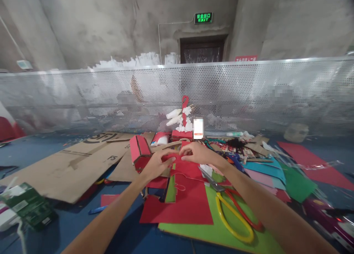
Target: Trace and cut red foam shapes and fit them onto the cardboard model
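My left hand (158,164) and my right hand (195,153) are close together over the middle of the table. The fingers of both are pinched on a red piece of paper between them, partly hidden by the fingers. Below them lies a cut red sheet (190,206), with a thin red thread (181,187) curling over it. Scissors (221,195) with one yellow and one red handle rest under my right forearm, on a green board (188,232). A red cardboard box shape (139,150) stands just left of my left hand.
Flat brown cardboard (83,165) covers the left side, near a green box (29,206) and a blue cutter (98,210). A red figure with white pieces (185,117) and a phone (198,128) stand ahead. Coloured sheets (262,169) lie right. A perforated metal screen (235,95) closes the back.
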